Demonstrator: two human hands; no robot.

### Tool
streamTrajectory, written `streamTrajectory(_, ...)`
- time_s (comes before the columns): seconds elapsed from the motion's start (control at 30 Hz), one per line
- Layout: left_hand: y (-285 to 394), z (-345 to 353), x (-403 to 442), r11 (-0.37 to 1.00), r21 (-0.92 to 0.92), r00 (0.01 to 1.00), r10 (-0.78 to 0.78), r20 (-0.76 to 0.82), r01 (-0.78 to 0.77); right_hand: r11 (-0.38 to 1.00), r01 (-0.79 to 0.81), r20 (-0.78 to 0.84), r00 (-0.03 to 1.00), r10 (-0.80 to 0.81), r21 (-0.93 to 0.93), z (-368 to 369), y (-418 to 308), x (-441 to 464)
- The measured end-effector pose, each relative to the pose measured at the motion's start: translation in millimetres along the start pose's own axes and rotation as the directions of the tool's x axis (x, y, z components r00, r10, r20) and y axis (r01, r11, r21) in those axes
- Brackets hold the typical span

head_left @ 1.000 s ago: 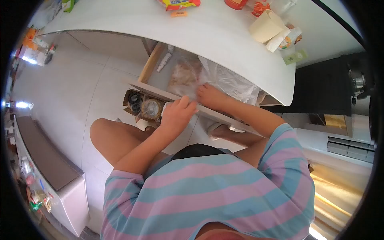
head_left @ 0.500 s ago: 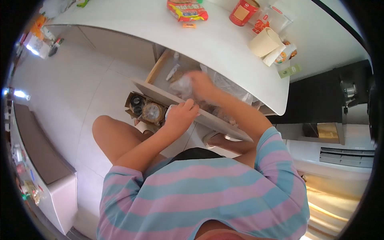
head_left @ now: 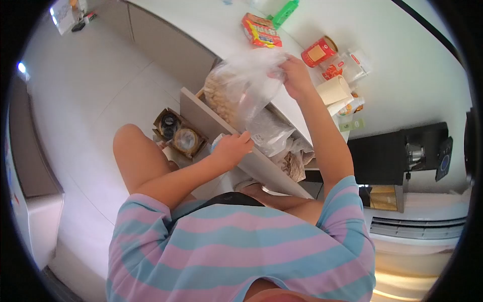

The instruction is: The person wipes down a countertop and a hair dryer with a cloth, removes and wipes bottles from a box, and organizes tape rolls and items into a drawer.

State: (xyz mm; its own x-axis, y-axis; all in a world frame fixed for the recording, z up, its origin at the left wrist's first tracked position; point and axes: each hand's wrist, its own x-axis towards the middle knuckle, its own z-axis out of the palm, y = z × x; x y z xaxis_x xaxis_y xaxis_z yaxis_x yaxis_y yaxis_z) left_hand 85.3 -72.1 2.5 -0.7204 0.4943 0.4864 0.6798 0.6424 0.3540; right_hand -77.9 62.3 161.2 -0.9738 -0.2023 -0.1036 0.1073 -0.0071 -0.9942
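Observation:
My right hand (head_left: 297, 76) is closed on the top of a clear plastic bag (head_left: 256, 75), raised above the drawer's far side. Small light-tan pieces (head_left: 221, 98) fill the bag's lower left part; their exact kind is unclear. My left hand (head_left: 232, 151) is closed over the top edge of the open drawer's front panel (head_left: 204, 113). A small white and blue thing (head_left: 217, 142) shows beside that hand, partly hidden. In the drawer lie more clear plastic bags (head_left: 271, 133) and a crumpled brownish bag (head_left: 294, 163).
A cardboard box (head_left: 198, 136) with round jars or rolls stands on the floor left of the drawer. On the white counter (head_left: 201, 17) are a red snack packet (head_left: 261, 31), a green packet (head_left: 286, 12), a red tin (head_left: 319, 51) and a paper roll (head_left: 334, 90).
My right hand has risen from inside the drawer, lifting the plastic bag up and to the right. My left hand stays on the drawer front. The camera view has shifted.

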Motion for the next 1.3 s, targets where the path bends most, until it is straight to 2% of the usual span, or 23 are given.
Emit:
streamTrajectory(0.07, 0, -1, -1, 1.0, 0.007, 1.0, 0.007, -0.02, -0.007, 1.0, -0.018, 0.036, 0.999, 0.017, 0.017, -6, 1, 12)
streamTrajectory(0.17, 0, 2, -1, 0.999, 0.031, 1.0, -0.01, 0.007, 0.01, 0.998, -0.058, -0.082, 0.995, 0.058, 0.005, -9, -9, 17)
streamTrajectory(0.3, 1, 2, -1, 0.999, 0.028, 1.0, -0.021, 0.006, 0.02, 0.996, -0.094, -0.103, 0.99, 0.094, 0.011, -20, -14, 22)
streamTrajectory(0.5, 1, 1, 0, 1.0, -0.004, 0.999, -0.02, 0.046, 0.021, 0.992, -0.114, -0.009, 0.993, 0.115, 0.045, -35, -12, 30)
streamTrajectory(0.9, 0, 0, 1, 0.999, -0.042, 1.0, -0.003, 0.014, 0.004, 0.993, -0.11, -0.115, 0.987, 0.113, 0.035, -16, -14, 9)
streamTrajectory(1.0, -1, -3, 2, 0.996, -0.071, 0.995, -0.038, 0.095, 0.045, 0.997, -0.078, 0.101, 0.992, 0.08, -0.025, 10, -10, -8)
streamTrajectory(1.03, 0, -8, 2, 0.989, -0.11, 0.99, -0.084, 0.113, 0.096, 0.989, -0.076, 0.114, 0.989, 0.09, -0.125, 18, 0, -8)
streamTrajectory(1.07, 3, -15, 1, 0.979, -0.144, 0.983, -0.125, 0.132, 0.144, 0.997, -0.023, 0.174, 0.984, 0.036, -0.076, 33, 2, -20)
streamTrajectory(1.1, 4, -22, 1, 0.967, -0.172, 0.975, -0.164, 0.151, 0.19, 0.986, -0.087, 0.172, 0.979, 0.111, -0.142, 54, -1, -28)
streamTrajectory(1.13, 5, -26, 0, 0.95, -0.216, 0.969, -0.195, 0.155, 0.226, 0.988, -0.087, 0.179, 0.978, 0.109, -0.128, 63, 2, -32)
streamTrajectory(1.23, 2, -41, -1, 0.899, -0.321, 0.953, -0.259, 0.157, 0.297, 0.997, 0.051, 0.245, 0.967, -0.064, 0.056, 77, -33, -54)
streamTrajectory(1.3, -1, -52, 2, 0.883, -0.372, 0.958, -0.252, 0.136, 0.285, 0.977, 0.185, 0.17, 0.965, -0.2, 0.105, 70, -76, -61)
